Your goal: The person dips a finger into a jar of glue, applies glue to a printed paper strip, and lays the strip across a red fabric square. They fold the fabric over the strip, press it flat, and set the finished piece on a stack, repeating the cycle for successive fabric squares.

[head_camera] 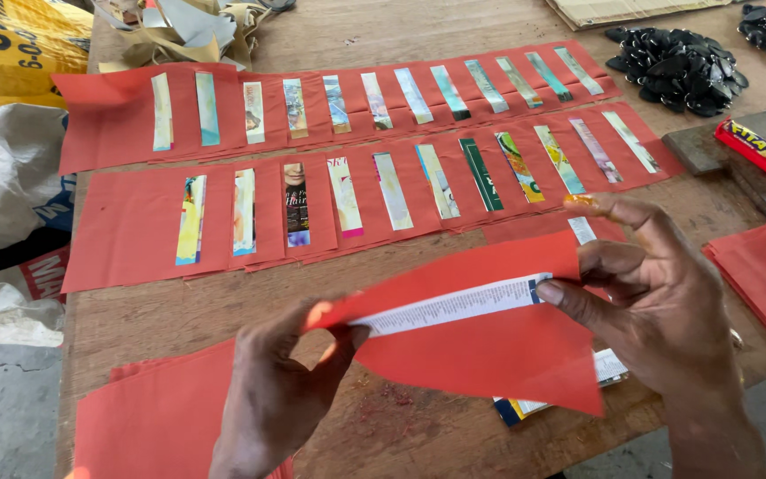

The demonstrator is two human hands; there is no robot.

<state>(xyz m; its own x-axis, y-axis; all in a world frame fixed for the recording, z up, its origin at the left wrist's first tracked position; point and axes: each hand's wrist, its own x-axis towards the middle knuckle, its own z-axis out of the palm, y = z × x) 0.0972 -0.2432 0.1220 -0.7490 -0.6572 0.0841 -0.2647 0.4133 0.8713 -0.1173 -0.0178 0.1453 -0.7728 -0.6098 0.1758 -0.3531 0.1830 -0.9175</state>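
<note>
Two hands share one red paper sheet [489,350] above the desk [401,426]: the left hand [277,399] pinches its left corner, the right hand [658,310] presses the printed strip [449,306], probably glued, at its right end. The strip's long axis runs between them, rising rightward.

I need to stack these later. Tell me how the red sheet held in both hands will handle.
Red sheet probably floppy: it bends and folds between left hand and right hand. Likely light, since fingertips alone carry it. The white strip on it may stiffen the fold slightly.
</note>
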